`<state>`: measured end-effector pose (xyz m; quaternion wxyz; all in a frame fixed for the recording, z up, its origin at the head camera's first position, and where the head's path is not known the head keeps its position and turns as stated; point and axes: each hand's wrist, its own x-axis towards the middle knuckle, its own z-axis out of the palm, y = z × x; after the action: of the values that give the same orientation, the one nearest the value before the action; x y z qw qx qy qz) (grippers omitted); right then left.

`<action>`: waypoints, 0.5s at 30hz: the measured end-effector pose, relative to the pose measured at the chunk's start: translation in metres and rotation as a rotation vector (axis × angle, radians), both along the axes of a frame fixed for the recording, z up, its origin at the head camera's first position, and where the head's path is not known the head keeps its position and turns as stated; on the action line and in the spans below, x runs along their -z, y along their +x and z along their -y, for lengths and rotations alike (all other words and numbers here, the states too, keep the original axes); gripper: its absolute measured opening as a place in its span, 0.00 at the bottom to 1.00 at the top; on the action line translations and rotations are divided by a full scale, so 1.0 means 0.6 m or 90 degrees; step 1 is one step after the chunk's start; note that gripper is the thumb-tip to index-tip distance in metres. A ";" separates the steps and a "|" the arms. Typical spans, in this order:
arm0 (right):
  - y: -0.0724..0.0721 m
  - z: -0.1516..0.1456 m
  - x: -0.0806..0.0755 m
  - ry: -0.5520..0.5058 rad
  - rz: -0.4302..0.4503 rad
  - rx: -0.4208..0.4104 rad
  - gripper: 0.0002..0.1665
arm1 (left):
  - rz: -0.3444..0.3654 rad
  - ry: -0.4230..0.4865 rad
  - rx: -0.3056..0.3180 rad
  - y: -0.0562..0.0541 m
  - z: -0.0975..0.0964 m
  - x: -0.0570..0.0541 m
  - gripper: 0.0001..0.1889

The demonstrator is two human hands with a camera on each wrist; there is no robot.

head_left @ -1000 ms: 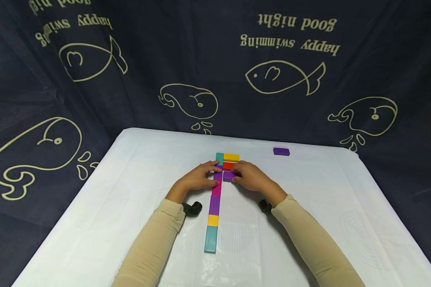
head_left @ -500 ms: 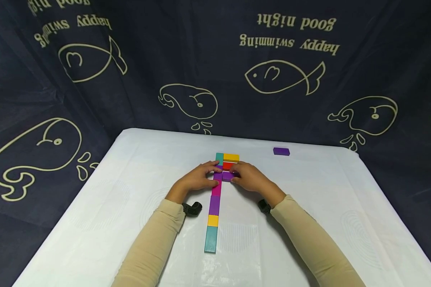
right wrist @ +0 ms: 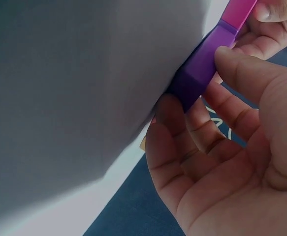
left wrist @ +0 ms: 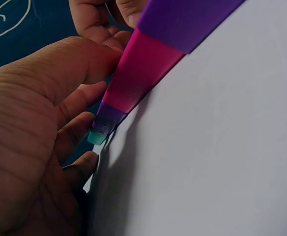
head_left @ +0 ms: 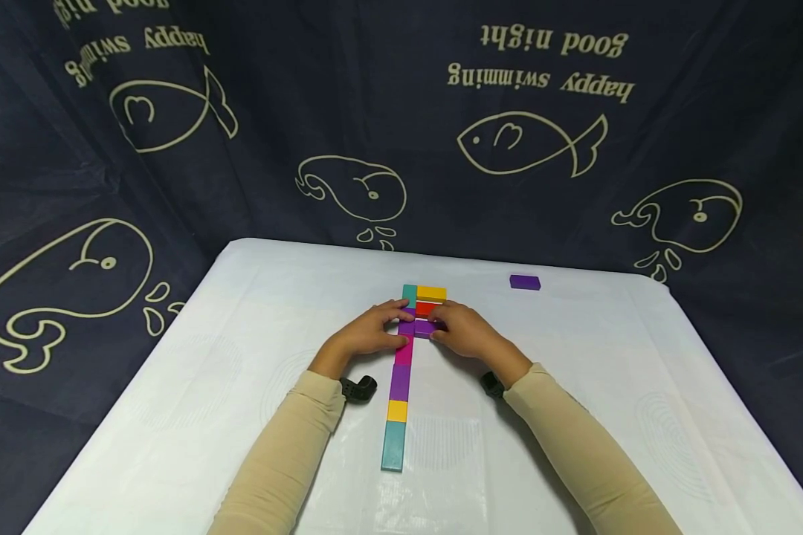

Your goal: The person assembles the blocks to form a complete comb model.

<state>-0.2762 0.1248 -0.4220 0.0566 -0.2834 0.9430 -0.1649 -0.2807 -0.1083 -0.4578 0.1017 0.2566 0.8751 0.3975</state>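
Note:
A row of flat coloured blocks runs away from the person in the head view, from a teal block (head_left: 393, 446) at the near end through yellow, purple and pink ones. My left hand (head_left: 364, 331) rests at the row's far part, thumb touching the pink block (left wrist: 141, 71) and fingers lightly bent by the purple and teal ones. My right hand (head_left: 471, 331) pinches a purple block (right wrist: 200, 69) between thumb and fingers; it lies crosswise against the row's right side. Just beyond it are a red block (head_left: 424, 309) and a yellow block (head_left: 431, 293), also crosswise.
A lone purple block (head_left: 525, 282) lies near the table's far edge, to the right. White cloth covers the table (head_left: 575, 342). A dark curtain (head_left: 428, 134) with fish and whale drawings hangs behind and at the sides.
My right hand has shifted the purple block slightly left, closing the small gap to the row. My left hand stays in place.

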 end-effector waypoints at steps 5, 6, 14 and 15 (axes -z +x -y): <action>0.000 0.000 0.000 -0.005 -0.007 -0.003 0.17 | 0.005 -0.003 -0.002 -0.001 -0.001 0.001 0.24; 0.000 0.000 0.000 -0.006 -0.008 -0.002 0.17 | 0.006 -0.004 -0.003 -0.001 -0.001 0.001 0.24; 0.001 0.000 0.002 0.000 -0.004 0.003 0.18 | 0.010 -0.005 0.000 -0.001 -0.001 0.000 0.24; 0.001 0.000 0.001 0.001 -0.004 0.004 0.18 | 0.009 -0.005 0.001 -0.001 -0.001 0.000 0.24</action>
<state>-0.2757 0.1246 -0.4229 0.0534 -0.2810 0.9442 -0.1632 -0.2816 -0.1079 -0.4579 0.1090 0.2544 0.8757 0.3956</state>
